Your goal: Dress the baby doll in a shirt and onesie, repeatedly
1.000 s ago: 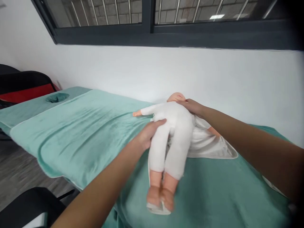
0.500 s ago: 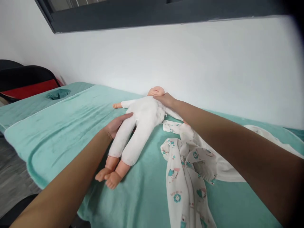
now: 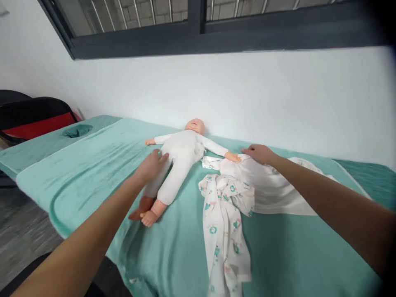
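A baby doll (image 3: 179, 150) with a white cloth body lies on its back, its bare plastic head towards the wall and its feet towards me. My left hand (image 3: 153, 165), slightly blurred, is over the doll's hip and thigh, fingers apart and holding nothing. Just beyond the doll's outstretched hand, my right hand (image 3: 258, 153) has its fingers closed at the upper edge of a plain white cloth (image 3: 272, 189). In front of that cloth lies a crumpled white baby garment (image 3: 225, 231) with a teal and pink print; part of it overlaps the cloth.
A teal plush cover (image 3: 89, 165) is spread over the bed, which has a round hole (image 3: 77, 130) at its left end. Behind stands a white wall (image 3: 278, 90) below a dark window frame (image 3: 130, 46). A black and red chair (image 3: 40, 119) stands at the far left.
My right hand has left the doll's upper chest and moved right to the white cloth. My left hand has loosened from the doll's hip. The view has tilted up.
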Action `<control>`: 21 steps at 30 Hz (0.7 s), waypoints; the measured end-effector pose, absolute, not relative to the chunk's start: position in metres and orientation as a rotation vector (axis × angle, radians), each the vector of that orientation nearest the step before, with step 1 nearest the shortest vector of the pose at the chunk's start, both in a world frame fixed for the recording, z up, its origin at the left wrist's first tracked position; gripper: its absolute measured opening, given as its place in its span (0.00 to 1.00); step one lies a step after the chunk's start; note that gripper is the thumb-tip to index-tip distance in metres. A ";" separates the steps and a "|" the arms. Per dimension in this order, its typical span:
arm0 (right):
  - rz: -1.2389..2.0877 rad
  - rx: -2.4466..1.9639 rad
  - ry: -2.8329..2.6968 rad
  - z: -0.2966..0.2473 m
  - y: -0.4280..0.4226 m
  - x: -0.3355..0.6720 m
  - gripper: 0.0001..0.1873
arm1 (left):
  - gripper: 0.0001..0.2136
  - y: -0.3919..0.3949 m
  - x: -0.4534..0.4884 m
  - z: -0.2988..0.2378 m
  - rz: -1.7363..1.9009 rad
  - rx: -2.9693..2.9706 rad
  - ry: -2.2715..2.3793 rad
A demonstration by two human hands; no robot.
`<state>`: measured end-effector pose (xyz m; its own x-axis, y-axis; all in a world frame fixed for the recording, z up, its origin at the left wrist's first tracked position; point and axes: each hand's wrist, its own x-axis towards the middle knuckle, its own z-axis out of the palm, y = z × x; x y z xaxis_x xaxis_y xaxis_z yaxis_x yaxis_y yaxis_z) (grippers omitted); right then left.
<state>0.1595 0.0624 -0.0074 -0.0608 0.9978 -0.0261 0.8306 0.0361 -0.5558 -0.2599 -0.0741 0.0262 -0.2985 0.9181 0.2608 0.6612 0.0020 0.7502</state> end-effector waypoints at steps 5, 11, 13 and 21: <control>0.236 -2.042 -2.460 0.012 0.012 0.210 0.18 | 0.18 -0.138 -0.176 0.042 0.646 2.366 2.005; 0.119 -1.859 -2.543 0.056 -0.059 0.212 0.15 | 0.21 -0.177 -0.081 0.012 0.317 2.196 1.769; 0.098 -1.793 -2.531 0.067 -0.083 0.213 0.18 | 0.11 -0.179 -0.059 0.012 0.477 2.252 1.481; 0.606 -1.241 -2.207 0.097 -0.180 0.246 0.17 | 0.12 -0.188 0.027 0.048 1.101 2.515 1.082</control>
